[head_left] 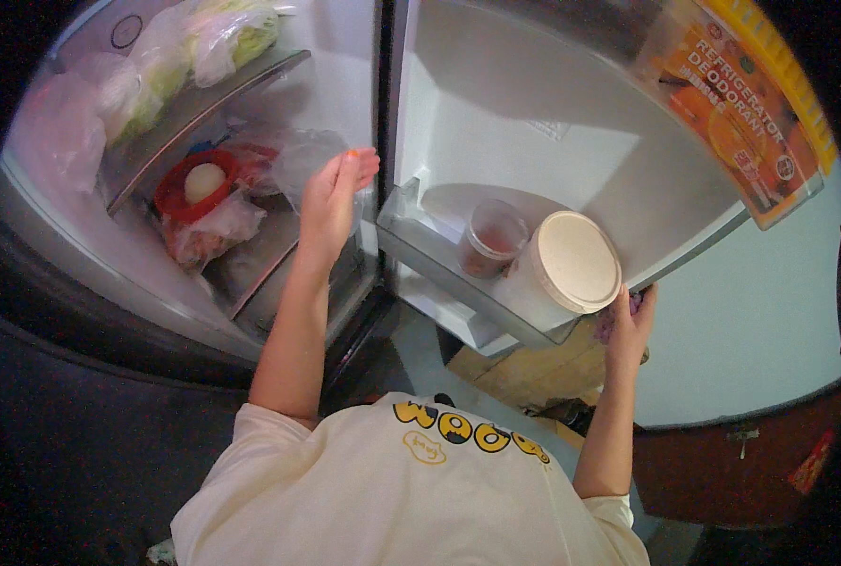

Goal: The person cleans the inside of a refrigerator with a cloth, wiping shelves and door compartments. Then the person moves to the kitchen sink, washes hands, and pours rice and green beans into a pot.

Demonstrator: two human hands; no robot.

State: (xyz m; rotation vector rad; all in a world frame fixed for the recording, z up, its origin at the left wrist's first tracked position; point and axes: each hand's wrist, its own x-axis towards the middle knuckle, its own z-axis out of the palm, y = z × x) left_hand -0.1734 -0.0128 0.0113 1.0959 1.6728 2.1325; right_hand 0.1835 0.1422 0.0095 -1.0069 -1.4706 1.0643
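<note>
While standing before the fridge (336, 85), support the fridge door (496, 85), swung out to the right, at its outer lower edge with the right hand (634, 325). Cannot tell whether clamped there, with fingers partly hidden beside something purple (605, 325). Noted left hand (331, 203) raised near a clear plastic bag (293, 156), with fingers straight and together, seemingly holding nothing. Found a lidded tub (578, 261) in the door shelf (420, 247), just beside a clear cup (488, 250). Judged best: move the door slowly and evenly, to avoid tipping tub or cup; keep left fingers away from the hinge-side gap. Observed bold pale print on an orange-and-yellow packet (727, 113) high on the door, and rounded yellow-and-black letters on the cream shirt (392, 509). Saw also a faint label (545, 129) on the inner panel, too small to read.
</note>
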